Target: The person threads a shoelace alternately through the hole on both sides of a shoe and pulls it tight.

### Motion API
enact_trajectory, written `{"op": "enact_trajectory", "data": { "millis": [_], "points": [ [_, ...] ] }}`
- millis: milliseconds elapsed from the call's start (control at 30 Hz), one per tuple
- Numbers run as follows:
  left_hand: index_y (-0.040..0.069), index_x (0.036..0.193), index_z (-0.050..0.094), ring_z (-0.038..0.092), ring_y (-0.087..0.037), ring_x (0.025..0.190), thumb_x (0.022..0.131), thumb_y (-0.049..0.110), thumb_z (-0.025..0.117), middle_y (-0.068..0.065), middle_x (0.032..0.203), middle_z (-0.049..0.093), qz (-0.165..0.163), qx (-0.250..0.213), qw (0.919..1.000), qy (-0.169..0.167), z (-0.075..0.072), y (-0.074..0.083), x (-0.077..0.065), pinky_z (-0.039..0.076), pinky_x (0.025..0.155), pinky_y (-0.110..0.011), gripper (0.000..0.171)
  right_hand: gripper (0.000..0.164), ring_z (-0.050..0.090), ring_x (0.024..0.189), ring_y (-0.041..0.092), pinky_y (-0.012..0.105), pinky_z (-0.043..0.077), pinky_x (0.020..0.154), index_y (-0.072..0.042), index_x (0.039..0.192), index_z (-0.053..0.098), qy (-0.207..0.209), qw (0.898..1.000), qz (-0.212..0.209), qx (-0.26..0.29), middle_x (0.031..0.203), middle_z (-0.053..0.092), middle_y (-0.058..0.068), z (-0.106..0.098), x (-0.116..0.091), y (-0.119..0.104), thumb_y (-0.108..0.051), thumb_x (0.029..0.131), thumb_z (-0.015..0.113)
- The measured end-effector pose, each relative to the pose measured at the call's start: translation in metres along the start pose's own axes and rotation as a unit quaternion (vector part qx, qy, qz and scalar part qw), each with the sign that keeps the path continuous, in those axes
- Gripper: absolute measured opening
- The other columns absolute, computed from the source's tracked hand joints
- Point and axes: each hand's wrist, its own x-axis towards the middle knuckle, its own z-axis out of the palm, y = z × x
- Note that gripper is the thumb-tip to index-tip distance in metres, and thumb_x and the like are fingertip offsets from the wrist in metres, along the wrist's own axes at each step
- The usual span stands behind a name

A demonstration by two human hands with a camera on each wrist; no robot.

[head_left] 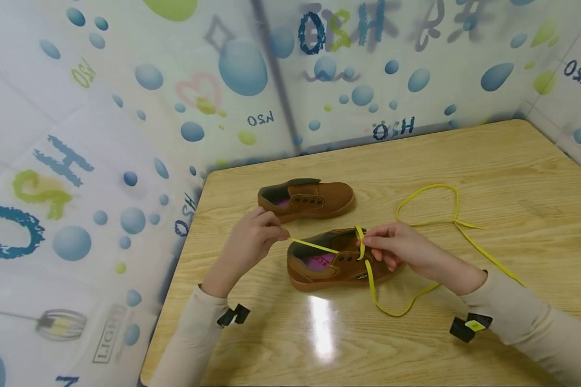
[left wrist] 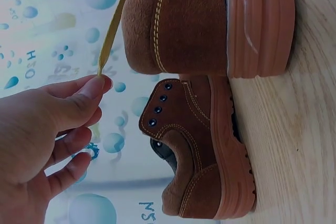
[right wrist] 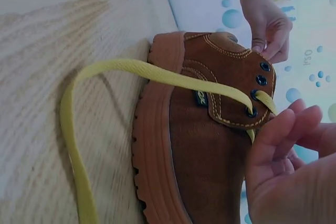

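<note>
Two long sleeves in plain cream cloth, the left sleeve (head_left: 189, 336) and the right sleeve (head_left: 547, 322), fit closely, with soft creases along the right one. Beyond them the left hand (head_left: 252, 242) and the right hand (head_left: 409, 248) are bare. Each sleeve end carries a small, angular black device: the left device (head_left: 242, 313) boxy, the right device (head_left: 461, 329) marked with a bright yellow-green patch (head_left: 475, 325)
</note>
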Motion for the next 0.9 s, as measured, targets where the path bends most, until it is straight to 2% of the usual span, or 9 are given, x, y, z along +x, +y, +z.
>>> {"op": "enact_trajectory", "data": {
  "millis": [300,467,567,700,900],
  "points": [
    [0.017,0.083,0.080,0.050,-0.016,0.076,0.082,0.007,0.078,0.001,0.086,0.067,-0.015,-0.002,0.9999,0.006,-0.006,-0.007,-0.007,0.044,0.066,-0.027,0.010,0.028,0.045,0.042,0.005,0.023,0.042,0.045,0.003,0.109,0.066,0.023,0.999,-0.009,-0.031,0.063,0.056,-0.005,0.007,0.002,0.009,-0.023,0.098,0.062],
    [0.017,0.081,0.079,0.050,-0.015,0.075,0.082,0.009,0.079,0.000,0.085,0.068,-0.004,0.003,0.9998,0.019,-0.005,-0.006,-0.005,0.045,0.065,-0.026,0.007,0.028,0.045,0.043,0.005,0.024,0.043,0.046,0.002,0.107,0.065,0.022,0.999,-0.007,-0.027,0.063,0.056,-0.004,0.006,-0.002,0.012,-0.024,0.097,0.064],
    [0.016,0.081,0.079,0.050,-0.016,0.076,0.081,0.008,0.079,0.000,0.085,0.068,0.004,0.001,0.9997,0.023,-0.003,-0.005,-0.003,0.045,0.064,-0.027,0.007,0.026,0.047,0.045,0.006,0.023,0.043,0.046,0.002,0.106,0.066,0.021,0.998,-0.014,-0.051,0.065,0.058,-0.003,0.004,-0.005,0.015,-0.022,0.094,0.067],
    [0.015,0.079,0.078,0.051,-0.016,0.075,0.076,0.002,0.081,-0.001,0.084,0.068,0.009,0.001,0.9994,0.033,-0.004,-0.006,-0.008,0.046,0.064,-0.028,0.014,0.022,0.050,0.046,0.006,0.022,0.046,0.046,0.000,0.103,0.068,0.015,0.996,-0.031,-0.084,0.066,0.061,-0.002,0.005,-0.002,0.019,-0.020,0.093,0.068],
    [0.014,0.078,0.078,0.051,-0.015,0.074,0.072,-0.002,0.083,0.000,0.081,0.066,0.010,0.004,0.9988,0.048,-0.004,-0.009,-0.014,0.046,0.062,-0.028,0.018,0.020,0.051,0.046,0.008,0.026,0.049,0.047,0.000,0.103,0.068,0.019,0.997,-0.028,-0.075,0.065,0.061,-0.001,0.002,-0.001,0.022,-0.019,0.096,0.065]
  ]
}}
